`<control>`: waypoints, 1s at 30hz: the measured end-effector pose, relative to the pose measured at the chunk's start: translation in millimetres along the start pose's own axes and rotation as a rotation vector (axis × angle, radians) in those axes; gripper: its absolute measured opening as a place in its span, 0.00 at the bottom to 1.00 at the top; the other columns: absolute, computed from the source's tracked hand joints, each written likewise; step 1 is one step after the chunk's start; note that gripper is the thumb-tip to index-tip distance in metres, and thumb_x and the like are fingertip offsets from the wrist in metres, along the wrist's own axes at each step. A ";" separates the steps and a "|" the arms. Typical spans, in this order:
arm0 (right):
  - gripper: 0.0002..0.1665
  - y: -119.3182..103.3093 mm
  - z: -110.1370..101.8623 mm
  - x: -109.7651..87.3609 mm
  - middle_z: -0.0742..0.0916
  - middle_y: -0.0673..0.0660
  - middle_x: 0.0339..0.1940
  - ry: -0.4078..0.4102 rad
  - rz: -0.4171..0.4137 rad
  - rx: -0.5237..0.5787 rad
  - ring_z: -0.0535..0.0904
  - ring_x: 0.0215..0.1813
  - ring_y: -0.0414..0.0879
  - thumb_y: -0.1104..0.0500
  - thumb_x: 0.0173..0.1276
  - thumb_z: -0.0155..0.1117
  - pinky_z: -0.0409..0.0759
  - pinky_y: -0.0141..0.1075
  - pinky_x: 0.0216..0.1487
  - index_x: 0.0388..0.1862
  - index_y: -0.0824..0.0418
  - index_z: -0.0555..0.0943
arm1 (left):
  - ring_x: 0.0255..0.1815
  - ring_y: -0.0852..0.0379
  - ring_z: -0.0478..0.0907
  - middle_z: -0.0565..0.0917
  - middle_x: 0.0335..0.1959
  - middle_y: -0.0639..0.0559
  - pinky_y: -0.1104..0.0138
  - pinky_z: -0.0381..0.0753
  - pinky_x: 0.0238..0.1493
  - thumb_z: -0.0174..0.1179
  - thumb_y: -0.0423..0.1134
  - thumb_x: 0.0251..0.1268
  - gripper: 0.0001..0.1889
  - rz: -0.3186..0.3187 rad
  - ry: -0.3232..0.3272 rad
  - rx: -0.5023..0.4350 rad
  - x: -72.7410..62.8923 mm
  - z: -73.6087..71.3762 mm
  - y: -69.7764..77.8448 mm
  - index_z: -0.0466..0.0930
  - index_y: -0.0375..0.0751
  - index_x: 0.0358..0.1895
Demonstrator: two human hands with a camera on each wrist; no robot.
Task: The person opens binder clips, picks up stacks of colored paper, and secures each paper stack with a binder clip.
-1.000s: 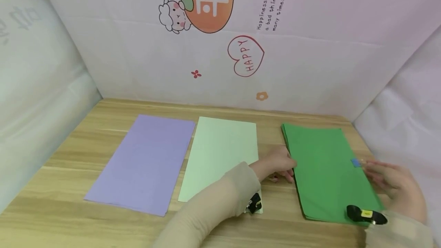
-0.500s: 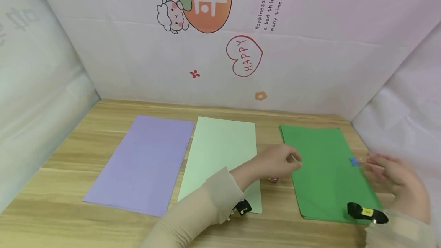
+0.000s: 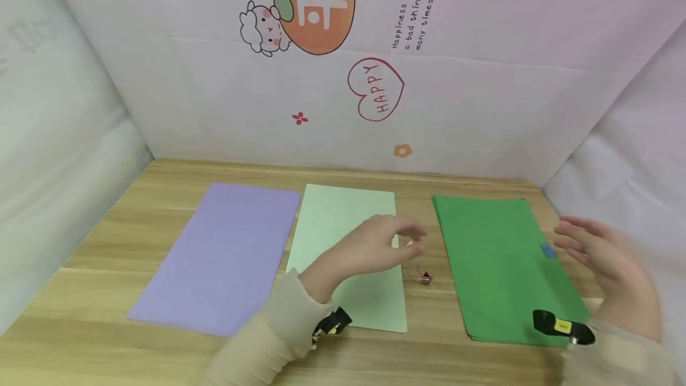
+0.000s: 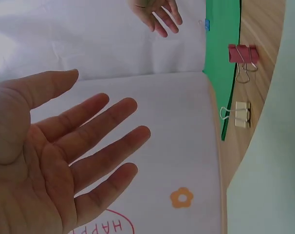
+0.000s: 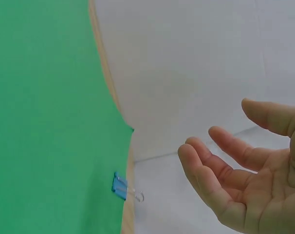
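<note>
A stack of green paper [image 3: 498,267] lies on the right of the table, with a blue binder clip [image 5: 119,186] gripping its right edge. Just off that edge, my right hand [image 3: 611,261] hovers with loosely bent fingers and nothing in them. My left hand [image 3: 370,246] is raised over the light green paper [image 3: 348,201], its fingers spread and holding nothing in the left wrist view. Between the two papers a red binder clip [image 4: 244,53] and a cream binder clip [image 4: 242,114] rest on the wood; the left hand mostly hides the cream one in the head view.
Purple paper [image 3: 230,255] lies at the left of the wooden table [image 3: 96,267]. White printed cloth [image 3: 214,94] rises behind the table, and plain white cloth [image 3: 632,195] hangs along the right side.
My left hand has left the green stack's left edge and moved left, over the light green paper. My right hand has drawn slightly up and away from the blue binder clip, which stays on the stack.
</note>
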State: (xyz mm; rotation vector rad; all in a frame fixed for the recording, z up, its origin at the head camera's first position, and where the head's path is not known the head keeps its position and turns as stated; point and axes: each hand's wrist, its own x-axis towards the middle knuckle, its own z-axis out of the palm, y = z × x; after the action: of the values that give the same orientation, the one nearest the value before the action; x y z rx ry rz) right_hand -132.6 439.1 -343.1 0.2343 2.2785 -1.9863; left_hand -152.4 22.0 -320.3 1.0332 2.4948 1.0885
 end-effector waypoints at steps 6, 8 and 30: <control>0.13 -11.0 21.2 6.0 0.78 0.28 0.48 -0.027 -0.058 -0.305 0.80 0.43 0.23 0.50 0.79 0.52 0.78 0.17 0.43 0.59 0.43 0.70 | 0.65 0.65 0.75 0.81 0.60 0.63 0.67 0.73 0.67 0.55 0.50 0.74 0.20 0.039 -0.020 0.080 -23.0 -12.3 -14.0 0.76 0.52 0.65; 0.24 -15.3 28.7 5.7 0.75 0.30 0.52 -0.019 -0.056 -0.436 0.79 0.44 0.21 0.46 0.79 0.51 0.77 0.18 0.44 0.70 0.49 0.66 | 0.68 0.63 0.73 0.79 0.64 0.62 0.66 0.71 0.69 0.55 0.48 0.74 0.21 0.017 -0.048 0.101 -29.9 -15.3 -16.4 0.75 0.51 0.66; 0.35 -40.4 120.6 10.5 0.73 0.70 0.64 -0.158 -0.158 -0.666 0.77 0.45 0.29 0.49 0.81 0.48 0.79 0.30 0.48 0.75 0.71 0.59 | 0.83 0.38 0.41 0.55 0.81 0.45 0.37 0.48 0.76 0.59 0.49 0.71 0.35 -0.226 -0.120 0.272 -69.9 -30.4 -74.0 0.59 0.46 0.77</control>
State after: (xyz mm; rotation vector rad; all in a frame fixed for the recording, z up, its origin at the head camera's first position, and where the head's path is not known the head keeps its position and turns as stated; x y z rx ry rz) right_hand -152.8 314.9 -322.3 -0.1618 2.7436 -1.1332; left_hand -153.7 -77.8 -356.6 0.8251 2.6295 0.6178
